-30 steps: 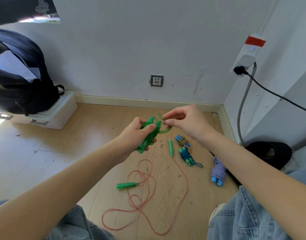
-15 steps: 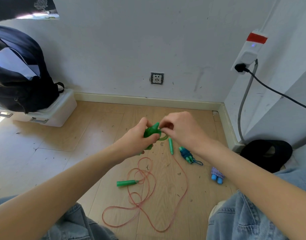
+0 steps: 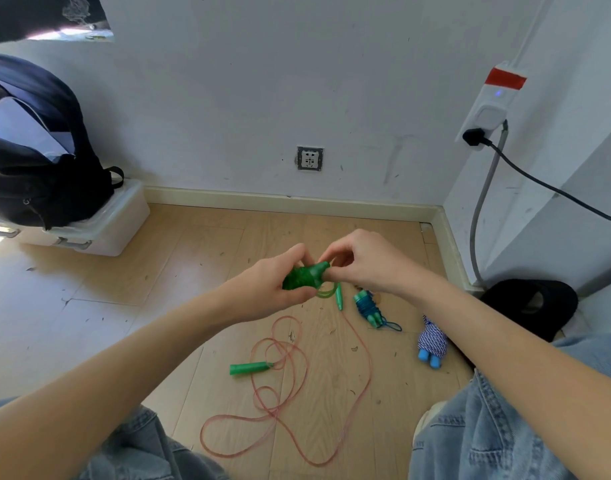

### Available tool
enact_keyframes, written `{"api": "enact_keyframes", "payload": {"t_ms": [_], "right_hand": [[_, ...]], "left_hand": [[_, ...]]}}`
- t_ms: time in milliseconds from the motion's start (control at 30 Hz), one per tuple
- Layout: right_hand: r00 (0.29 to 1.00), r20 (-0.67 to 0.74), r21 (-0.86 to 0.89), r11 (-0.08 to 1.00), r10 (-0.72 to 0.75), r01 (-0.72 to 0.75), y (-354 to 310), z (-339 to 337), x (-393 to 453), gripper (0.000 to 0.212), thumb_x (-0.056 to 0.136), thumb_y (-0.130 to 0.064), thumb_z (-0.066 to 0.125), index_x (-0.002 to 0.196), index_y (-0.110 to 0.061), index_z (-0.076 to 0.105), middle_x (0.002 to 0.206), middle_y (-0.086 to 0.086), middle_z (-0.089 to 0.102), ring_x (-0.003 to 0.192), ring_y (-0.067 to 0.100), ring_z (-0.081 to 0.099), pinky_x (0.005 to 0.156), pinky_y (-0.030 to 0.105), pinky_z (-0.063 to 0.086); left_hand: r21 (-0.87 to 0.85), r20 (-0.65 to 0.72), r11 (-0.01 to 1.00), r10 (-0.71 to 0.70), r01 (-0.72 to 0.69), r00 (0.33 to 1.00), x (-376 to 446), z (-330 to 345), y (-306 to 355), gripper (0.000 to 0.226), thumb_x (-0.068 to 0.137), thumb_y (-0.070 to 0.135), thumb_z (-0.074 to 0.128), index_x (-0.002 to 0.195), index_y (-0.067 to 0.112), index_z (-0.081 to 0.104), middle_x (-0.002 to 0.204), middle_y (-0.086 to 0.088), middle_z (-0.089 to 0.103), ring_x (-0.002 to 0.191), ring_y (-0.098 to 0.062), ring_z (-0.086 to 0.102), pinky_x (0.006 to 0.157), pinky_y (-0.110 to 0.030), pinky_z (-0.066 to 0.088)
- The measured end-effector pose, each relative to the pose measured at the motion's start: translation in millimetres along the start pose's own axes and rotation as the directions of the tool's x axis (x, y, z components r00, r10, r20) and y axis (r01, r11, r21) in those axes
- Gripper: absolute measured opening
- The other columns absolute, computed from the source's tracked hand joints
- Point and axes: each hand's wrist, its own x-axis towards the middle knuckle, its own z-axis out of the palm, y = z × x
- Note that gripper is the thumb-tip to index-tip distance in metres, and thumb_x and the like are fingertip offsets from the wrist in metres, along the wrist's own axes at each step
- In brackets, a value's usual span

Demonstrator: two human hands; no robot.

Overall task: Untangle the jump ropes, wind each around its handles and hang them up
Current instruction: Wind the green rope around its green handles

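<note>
My left hand [image 3: 274, 285] grips a green jump rope bundle [image 3: 305, 276], its cord wound around the handles. My right hand [image 3: 362, 265] pinches the cord at the bundle's tip, and a small green loop [image 3: 326, 292] hangs below. On the floor lies a loose pink rope [image 3: 290, 386] with two green handles, one near [image 3: 250, 368] and one further off [image 3: 339, 296]. A wound teal rope [image 3: 368, 308] and a wound blue-and-white rope [image 3: 432, 342] lie to the right.
A dark backpack [image 3: 37, 161] rests on a white storage box [image 3: 99, 233] at the left. A wall socket [image 3: 310, 158] sits above the skirting. A power strip [image 3: 491, 105] with cables hangs on the right wall, above a black object [image 3: 529, 303]. My jeans-clad knees frame the bottom.
Both hands have come closer together and dropped slightly. The right hand has moved from pulling the free cord end to pinching it against the bundle's tip.
</note>
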Motion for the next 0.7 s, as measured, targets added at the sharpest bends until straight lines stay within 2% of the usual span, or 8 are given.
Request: {"api": "enact_keyframes", "payload": {"t_ms": [67, 133, 200, 267, 367, 533, 633, 700], "right_hand": [[0.997, 0.039, 0.164, 0.983, 0.071, -0.077, 4, -4, -1, 0.007, 0.076, -0.021, 0.073, 0.081, -0.022, 0.068, 0.067, -0.015, 0.059, 0.064, -0.004, 0.053, 0.055, 0.012, 0.035], [0.981, 0.134, 0.382, 0.907, 0.137, -0.179, 7, -9, -3, 0.008, 0.074, -0.018, 0.075, 0.078, -0.018, 0.068, 0.069, -0.01, 0.063, 0.065, 0.0, 0.056, 0.058, 0.016, 0.04], [0.962, 0.225, 0.555, 0.791, 0.155, -0.258, 10, -12, -3, 0.006, 0.075, -0.013, 0.073, 0.077, -0.011, 0.068, 0.07, -0.005, 0.064, 0.069, 0.006, 0.056, 0.063, 0.021, 0.043], [0.943, 0.287, 0.665, 0.674, 0.167, -0.321, 13, -14, -3, 0.005, 0.076, -0.008, 0.07, 0.073, -0.009, 0.066, 0.067, -0.002, 0.064, 0.07, 0.01, 0.054, 0.063, 0.023, 0.043], [0.922, 0.303, 0.782, 0.49, 0.242, -0.386, 14, -15, 0, 0.011, 0.077, -0.008, 0.067, 0.067, -0.012, 0.067, 0.064, -0.003, 0.064, 0.067, 0.01, 0.053, 0.059, 0.022, 0.041], [0.874, 0.296, 0.847, 0.316, 0.386, -0.427, 21, -12, 4, 0.008, 0.086, -0.007, 0.056, 0.079, -0.008, 0.059, 0.073, 0.003, 0.059, 0.063, 0.012, 0.051, 0.056, 0.022, 0.039], [0.881, 0.331, 0.863, 0.269, 0.338, -0.427, 20, -14, 6, 0.012, 0.087, -0.009, 0.053, 0.075, -0.008, 0.057, 0.073, 0.004, 0.058, 0.059, 0.012, 0.049, 0.051, 0.022, 0.037], [0.9, 0.342, 0.889, 0.217, 0.27, -0.403, 17, -17, 6, 0.008, 0.082, -0.01, 0.057, 0.075, -0.008, 0.054, 0.071, 0.004, 0.054, 0.057, 0.012, 0.047, 0.047, 0.02, 0.039]], "left_hand": [[0.015, 0.017, 0.999, 0.032, -0.032, 0.999, 1, -4, -1, 0.021, 0.089, 0.025, 0.057, 0.106, 0.023, 0.045, 0.097, 0.002, 0.062, 0.066, -0.004, 0.054, 0.057, -0.013, 0.045], [0.111, 0.009, 0.99, 0.085, -0.086, 0.996, 2, -7, -2, 0.023, 0.088, 0.025, 0.059, 0.107, 0.024, 0.046, 0.098, 0.005, 0.06, 0.073, -0.004, 0.056, 0.062, -0.014, 0.046], [0.247, -0.016, 0.959, 0.147, -0.138, 0.989, 1, -8, -3, 0.025, 0.087, 0.028, 0.059, 0.109, 0.025, 0.045, 0.102, 0.007, 0.056, 0.082, -0.007, 0.056, 0.071, -0.021, 0.048], [0.345, -0.05, 0.92, 0.217, -0.187, 0.975, 0, -7, -4, 0.026, 0.088, 0.03, 0.057, 0.11, 0.025, 0.044, 0.105, 0.01, 0.054, 0.087, -0.006, 0.055, 0.075, -0.02, 0.047], [0.457, -0.023, 0.855, 0.287, -0.245, 0.958, -1, -2, -7, 0.026, 0.09, 0.031, 0.053, 0.112, 0.023, 0.041, 0.106, 0.011, 0.05, 0.089, -0.006, 0.051, 0.08, -0.021, 0.045], [0.476, -0.023, 0.836, 0.321, -0.272, 0.947, 4, 12, -8, 0.024, 0.091, 0.026, 0.051, 0.11, 0.02, 0.038, 0.107, 0.005, 0.049, 0.089, -0.014, 0.051, 0.079, -0.026, 0.044], [0.339, -0.115, 0.928, 0.206, -0.156, 0.972, 7, 13, -5, 0.021, 0.086, 0.023, 0.051, 0.097, 0.023, 0.033, 0.092, 0.004, 0.051, 0.073, -0.014, 0.051, 0.065, -0.026, 0.046], [0.238, -0.174, 0.967, 0.13, -0.087, 0.976, 9, 11, -5, 0.023, 0.081, 0.028, 0.052, 0.093, 0.021, 0.033, 0.079, 0.005, 0.05, 0.061, -0.01, 0.047, 0.054, -0.022, 0.039]]}}
